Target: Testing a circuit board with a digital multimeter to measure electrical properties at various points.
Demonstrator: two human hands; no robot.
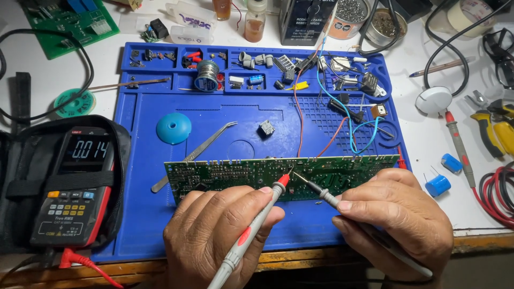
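A long green circuit board [278,174] is being probed w/ two meter leads; it lies across the blue mat [144,214], just beyond the fingertips of both hands. The left hand [217,235] is curled round a red-tipped probe [254,230], thumb and forefinger pinched shut on its grey shaft, knuckles up, wrist low at the mat's near edge; the right hand [393,219] is closed the same way on a black probe [329,199], held flatter and angled inward. Both tips are set close together near the board's middle — contact w/ the solder side looks made, though the exact pads can't be told. A multimeter [75,187] sits well left of the left fingers, display lit. Judged step: a reading being taken; any next point would call for steady tips — no slipping across neighbouring joints; tweezers [198,152] lie beyond the left fingers.
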